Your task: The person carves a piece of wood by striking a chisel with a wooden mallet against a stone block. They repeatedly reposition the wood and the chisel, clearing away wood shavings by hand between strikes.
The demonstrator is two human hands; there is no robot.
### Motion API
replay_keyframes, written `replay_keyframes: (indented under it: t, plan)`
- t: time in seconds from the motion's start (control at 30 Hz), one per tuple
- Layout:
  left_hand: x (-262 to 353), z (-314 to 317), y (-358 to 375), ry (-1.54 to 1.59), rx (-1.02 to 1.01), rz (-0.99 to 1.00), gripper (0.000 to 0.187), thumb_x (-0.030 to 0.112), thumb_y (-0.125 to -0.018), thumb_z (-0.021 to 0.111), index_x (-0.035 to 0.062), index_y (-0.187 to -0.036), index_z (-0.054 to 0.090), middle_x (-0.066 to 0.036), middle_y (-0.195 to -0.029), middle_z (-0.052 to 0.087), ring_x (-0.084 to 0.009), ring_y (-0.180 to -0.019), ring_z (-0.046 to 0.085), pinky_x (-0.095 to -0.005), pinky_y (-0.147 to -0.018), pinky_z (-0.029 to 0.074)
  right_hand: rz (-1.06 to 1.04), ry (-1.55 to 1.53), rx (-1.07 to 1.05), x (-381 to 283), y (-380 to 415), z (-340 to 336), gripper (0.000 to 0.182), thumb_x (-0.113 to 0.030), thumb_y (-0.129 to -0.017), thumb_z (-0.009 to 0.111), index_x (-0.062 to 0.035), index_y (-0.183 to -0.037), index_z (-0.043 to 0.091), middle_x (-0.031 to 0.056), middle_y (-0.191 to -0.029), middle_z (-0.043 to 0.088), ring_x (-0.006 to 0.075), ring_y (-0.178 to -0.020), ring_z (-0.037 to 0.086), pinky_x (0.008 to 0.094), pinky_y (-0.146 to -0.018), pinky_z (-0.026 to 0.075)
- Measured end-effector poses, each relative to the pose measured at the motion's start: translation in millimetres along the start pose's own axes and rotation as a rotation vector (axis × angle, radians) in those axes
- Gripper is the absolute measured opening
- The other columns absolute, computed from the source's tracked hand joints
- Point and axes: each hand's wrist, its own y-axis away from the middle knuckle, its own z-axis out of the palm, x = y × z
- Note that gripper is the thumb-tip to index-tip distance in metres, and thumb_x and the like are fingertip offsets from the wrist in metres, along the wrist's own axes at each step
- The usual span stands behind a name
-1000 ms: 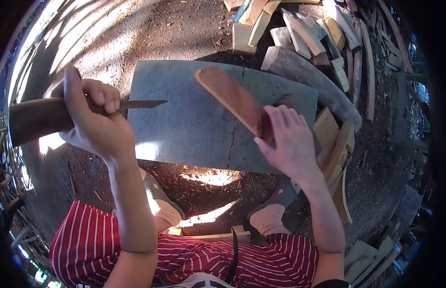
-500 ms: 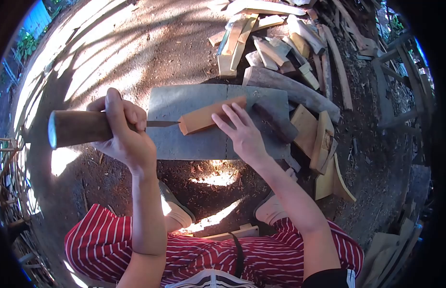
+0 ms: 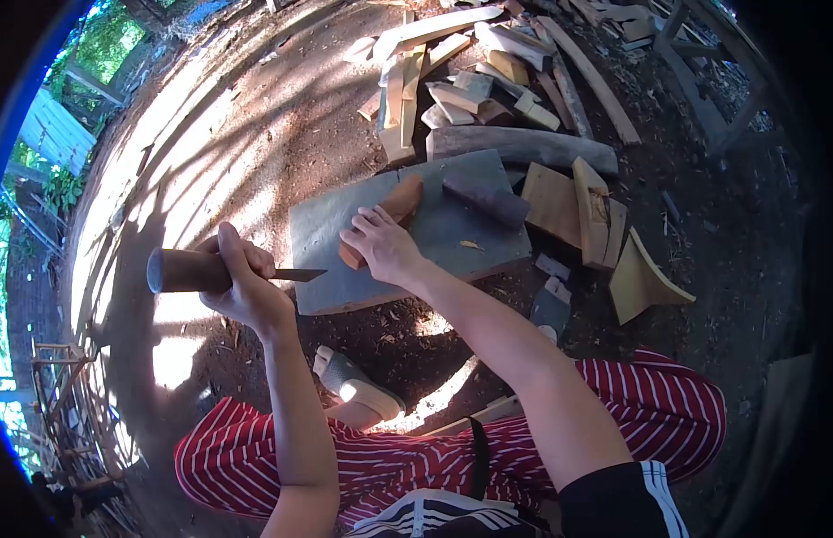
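My left hand (image 3: 246, 282) is closed around a tool with a thick round wooden handle (image 3: 188, 270) and a narrow dark blade (image 3: 300, 274) that points right, over the near left edge of a grey slab (image 3: 331, 215). An orange-brown wood block (image 3: 403, 199) lies tilted on the slab. Over the block's near end rests my right hand (image 3: 383, 247), its fingers wrapped across it. The blade tip is a little apart from the block. A dark rounded wood piece (image 3: 485, 199) sits on the slab's right part.
Behind the slab is a long grey log (image 3: 524, 148), with a pile of cut wood (image 3: 461, 94) beyond. Pale wood blocks (image 3: 552, 204) and a curved piece (image 3: 642, 280) lie right of the slab. My sandalled foot (image 3: 358, 386) is below it.
The view has shifted and turned. My right hand has moved from the block's far part to its near end, and its fingers have closed on it. The block is now more steeply angled.
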Motion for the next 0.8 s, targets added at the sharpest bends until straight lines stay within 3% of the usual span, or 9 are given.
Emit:
replay_keyframes:
  t: [0.23,0.3,0.33,0.37,0.4,0.43,0.53,0.67,0.8]
  plan:
    - [-1.6,-8.6,0.4,0.01,0.008,-0.043,0.017,0.015,-0.093,0.066,0.0056,-0.087,0.054,0.002,-0.055,0.046,-0.0042,-0.043,0.04,-0.0202,-0.039,0.03,-0.019,-0.201,0.12,8.8,66.1,-13.8,0.037,-0.002,-0.085,0.057,-0.0155,-0.119,0.063,0.0129,-0.126,0.053,0.0353,-0.133,0.041,0.0456,-0.112,0.034]
    - [-6.2,-8.9,0.8,0.038,-0.009,-0.033,0.017,0.015,-0.093,0.066,0.0056,-0.085,0.054,0.002,-0.055,0.046,-0.0041,-0.043,0.041,-0.0199,-0.039,0.03,0.135,-0.217,0.301,9.5,78.1,-21.7,0.04,-0.004,-0.087,0.058,-0.0104,-0.126,0.057,0.0183,-0.126,0.052,0.0395,-0.127,0.044,0.047,-0.107,0.038]
    - [-6.3,-6.7,0.8,0.061,-0.017,-0.027,0.017,0.015,-0.093,0.066,0.0056,-0.084,0.054,0.002,-0.055,0.047,-0.004,-0.043,0.041,-0.0198,-0.039,0.03,0.125,-0.218,0.275,6.3,81.7,-20.9,0.04,-0.004,-0.087,0.058,-0.0104,-0.126,0.057,0.0183,-0.126,0.052,0.0395,-0.127,0.044,0.047,-0.107,0.038]
    - [-4.5,-1.9,3.9,0.024,0.021,-0.049,0.022,0.013,-0.091,0.065,0.0077,-0.074,0.051,0.002,-0.054,0.044,-0.0064,-0.043,0.039,-0.0232,-0.04,0.03,0.266,-0.243,0.358,4.0,83.8,-20.6,0.042,-0.006,-0.087,0.059,-0.0076,-0.128,0.053,0.0211,-0.125,0.051,0.0412,-0.123,0.046,0.0475,-0.104,0.039]
    - [-6.0,-0.8,4.7,0.028,0.017,-0.069,0.021,0.013,-0.091,0.065,0.0066,-0.076,0.052,0.001,-0.054,0.044,-0.0065,-0.043,0.039,-0.0228,-0.039,0.03,0.406,-0.265,0.445,3.0,84.3,-21.8,0.044,-0.008,-0.088,0.06,-0.0048,-0.131,0.05,0.0239,-0.124,0.05,0.0428,-0.12,0.047,0.048,-0.102,0.041]
    - [-8.2,0.5,5.6,0.065,0.017,-0.079,0.02,0.014,-0.09,0.067,0.0056,-0.078,0.053,0.002,-0.054,0.046,-0.0052,-0.043,0.04,-0.0212,-0.039,0.03,0.396,-0.262,0.433,3.3,84.0,-23.9,0.044,-0.008,-0.088,0.06,-0.0048,-0.131,0.05,0.0239,-0.124,0.05,0.0428,-0.12,0.047,0.048,-0.102,0.041]
    - [-9.5,3.4,8.9,0.104,0.013,-0.084,0.02,0.015,-0.089,0.07,0.005,-0.079,0.055,0.002,-0.054,0.047,-0.0039,-0.043,0.042,-0.0199,-0.039,0.03,0.444,-0.152,0.13,5.5,79.5,-28.9,0.071,-0.016,-0.078,0.076,-0.0041,-0.138,0.038,0.0224,-0.119,0.051,0.0426,-0.109,0.05,0.0476,-0.094,0.043]
    - [-9.0,2.5,9.7,0.071,-0.012,-0.087,0.022,0.015,-0.088,0.072,0.0061,-0.077,0.055,0.002,-0.053,0.048,-0.0041,-0.043,0.043,-0.0208,-0.041,0.031,0.43,-0.131,0.122,9.4,60.4,-23.2,0.086,-0.019,-0.073,0.081,-0.0048,-0.142,0.032,0.021,-0.116,0.051,0.0415,-0.104,0.051,0.0482,-0.091,0.044]
    - [-11.5,-4.5,6.7,0.049,0.017,-0.088,0.022,0.015,-0.088,0.072,0.006,-0.076,0.055,0.002,-0.054,0.049,-0.0038,-0.043,0.043,-0.0205,-0.04,0.031,0.306,-0.175,0.184,15.2,61.5,-17.1,0.094,-0.018,-0.07,0.083,-0.002,-0.145,0.028,0.0225,-0.123,0.049,0.0415,-0.112,0.049,0.0469,-0.096,0.042]
